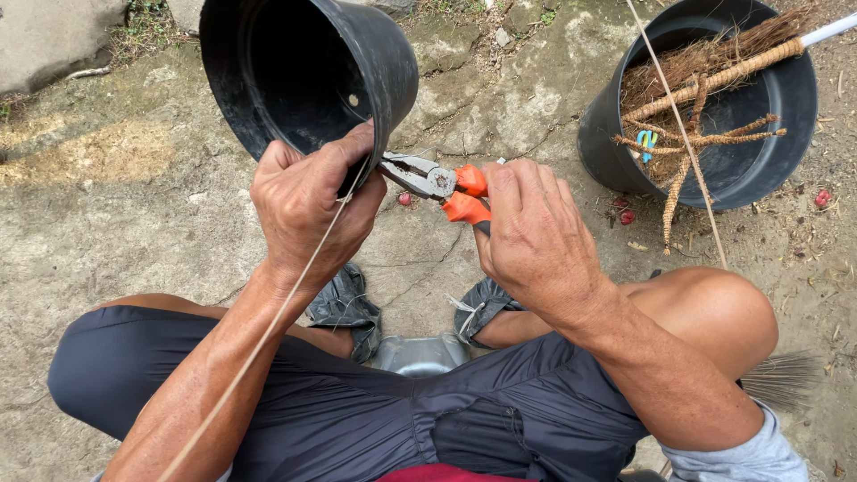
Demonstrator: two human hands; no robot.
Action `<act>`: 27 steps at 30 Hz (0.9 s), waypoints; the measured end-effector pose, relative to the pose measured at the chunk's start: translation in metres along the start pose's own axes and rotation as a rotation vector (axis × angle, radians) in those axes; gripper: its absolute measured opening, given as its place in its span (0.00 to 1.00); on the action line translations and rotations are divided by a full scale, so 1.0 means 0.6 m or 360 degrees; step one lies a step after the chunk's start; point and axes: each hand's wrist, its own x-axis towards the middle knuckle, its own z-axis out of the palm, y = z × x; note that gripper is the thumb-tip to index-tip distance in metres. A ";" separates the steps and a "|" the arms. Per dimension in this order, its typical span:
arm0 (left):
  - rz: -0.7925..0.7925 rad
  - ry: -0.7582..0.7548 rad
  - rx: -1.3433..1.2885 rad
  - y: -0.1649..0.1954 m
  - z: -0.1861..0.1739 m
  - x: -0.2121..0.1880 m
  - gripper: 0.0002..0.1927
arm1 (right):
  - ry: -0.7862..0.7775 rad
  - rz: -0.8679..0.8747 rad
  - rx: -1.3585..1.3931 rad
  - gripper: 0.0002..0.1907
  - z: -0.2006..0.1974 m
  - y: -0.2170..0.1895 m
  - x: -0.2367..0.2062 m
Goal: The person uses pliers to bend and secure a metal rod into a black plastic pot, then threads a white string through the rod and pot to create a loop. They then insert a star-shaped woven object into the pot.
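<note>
Gripping black pot, upper centre, at its rim: left hand closed on it, right hand closed round orange-handled pliers biting the rim; best squeezed steadily.

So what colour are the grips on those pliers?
Orange grips on the metal pliers, clearest in the head view.
</note>
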 end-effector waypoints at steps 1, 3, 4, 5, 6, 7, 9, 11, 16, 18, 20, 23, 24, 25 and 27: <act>0.0034 0.0015 0.0003 0.000 0.000 0.001 0.14 | -0.0004 0.0018 0.0013 0.26 -0.001 -0.002 -0.001; 0.0074 0.0016 0.0020 0.003 0.001 -0.001 0.14 | -0.0008 0.0056 0.0036 0.25 -0.001 -0.006 -0.008; 0.0080 0.0004 0.0031 0.003 0.001 -0.001 0.13 | -0.0011 0.0059 0.0040 0.26 0.000 -0.007 -0.012; 0.0087 -0.0008 0.0044 0.004 0.000 -0.002 0.13 | -0.0012 0.0062 0.0044 0.27 0.001 -0.008 -0.016; 0.0103 -0.0014 0.0063 0.006 -0.003 -0.004 0.13 | -0.0015 0.0067 0.0049 0.28 0.002 -0.010 -0.020; 0.0121 -0.0021 0.0081 0.009 -0.006 -0.006 0.13 | -0.0021 0.0075 0.0050 0.27 0.003 -0.011 -0.025; 0.0155 -0.0028 0.0107 0.016 -0.009 -0.011 0.13 | -0.0034 0.0079 0.0045 0.27 0.005 -0.013 -0.035; 0.0191 -0.0025 0.0149 0.020 -0.014 -0.013 0.13 | 0.0004 0.0084 0.0084 0.26 0.009 -0.014 -0.041; 0.0205 -0.0116 0.0092 0.029 -0.014 -0.009 0.17 | 0.0023 0.0094 0.0050 0.24 0.012 -0.010 -0.047; 0.0228 -0.0133 0.0117 0.027 -0.013 -0.003 0.16 | 0.0052 0.0053 0.0010 0.25 0.013 -0.004 -0.041; 0.0262 -0.0131 0.0157 0.027 -0.007 0.004 0.14 | 0.0042 0.0056 0.0006 0.26 0.010 0.004 -0.040; 0.0251 -0.0120 0.0134 0.026 0.002 0.012 0.13 | 0.0073 0.0034 -0.0018 0.24 0.008 0.014 -0.034; 0.0242 -0.0125 0.0150 0.027 0.004 0.013 0.12 | 0.0090 0.0021 -0.0031 0.23 0.008 0.015 -0.032; 0.0232 -0.0131 0.0168 0.027 0.005 0.013 0.11 | 0.0107 0.0015 -0.0020 0.23 0.010 0.015 -0.031; 0.0232 -0.0121 0.0196 0.025 0.006 0.013 0.11 | 0.0139 0.0015 -0.0012 0.24 0.011 0.013 -0.030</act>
